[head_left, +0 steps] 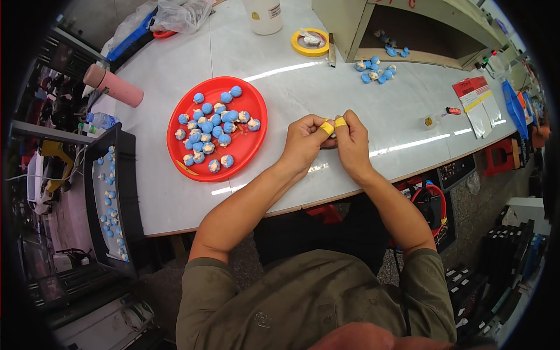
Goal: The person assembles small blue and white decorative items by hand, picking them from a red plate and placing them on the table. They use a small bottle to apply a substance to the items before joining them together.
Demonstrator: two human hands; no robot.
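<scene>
My left hand [303,140] and my right hand [353,144] meet above the table, fingers curled and thumbs side by side. Yellow tape [327,127] wraps the left thumb, and a second strip of yellow tape [340,122] sits on the right one. Both hands are closed around something small that the fingers hide. Left of them stands a red round tray [256,149] holding several small blue-and-cream balls [216,119], some with pale bits poking out.
A black bin [134,192] with more balls is at the left edge, below a pink bottle [119,87]. At the back are a yellow tape roll [298,48], a white container [263,17] and a grey cabinet [344,29] beside a ball pile [373,70]. A small bottle [430,122] stands right.
</scene>
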